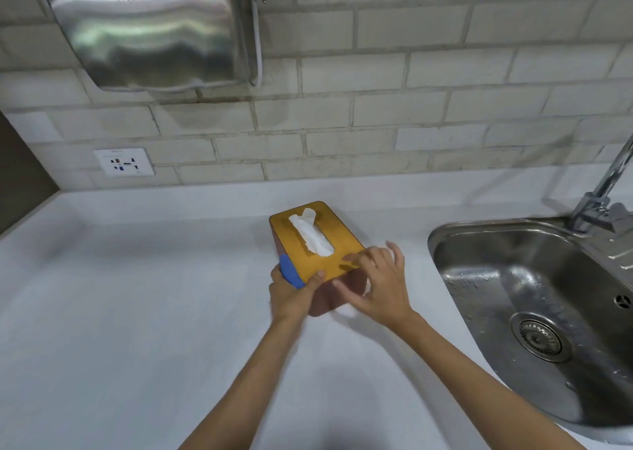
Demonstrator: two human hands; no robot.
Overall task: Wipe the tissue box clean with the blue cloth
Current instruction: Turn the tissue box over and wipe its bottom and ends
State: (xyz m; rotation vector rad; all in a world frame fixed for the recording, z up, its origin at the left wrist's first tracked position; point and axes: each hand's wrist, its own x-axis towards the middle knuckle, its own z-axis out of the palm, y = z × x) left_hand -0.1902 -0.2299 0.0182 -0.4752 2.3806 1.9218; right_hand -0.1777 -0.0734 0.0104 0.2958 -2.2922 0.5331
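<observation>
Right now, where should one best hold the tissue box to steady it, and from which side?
Grip the tissue box by its two long side walls near the near end, coming from above. The box lies flat and is narrow enough to span; the lid's slot holds a tissue, so avoid the middle. The left hand already presses the cloth there.
</observation>
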